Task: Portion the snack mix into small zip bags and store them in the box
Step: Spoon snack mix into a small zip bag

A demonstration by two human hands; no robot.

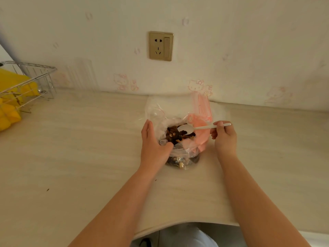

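A clear plastic bag (161,122) of brown snack mix (175,135) stands open on the counter, near the wall. My left hand (153,139) grips the bag's left rim, thumb hooked over the edge at the front. My right hand (224,135) pinches the handle of a white plastic spoon (186,129), whose empty bowl hovers over the mix. A stack of small zip bags with red seal strips (203,107) lies just behind and right of the big bag, with pink plastic (200,129) under the spoon handle. No box can be made out.
A wire rack (30,81) with yellow items (10,97) stands at the far left of the counter (89,148). A wall socket (161,46) is above the bag. The counter's front edge curves in near my body. Small crumbs (48,189) lie at the left front.
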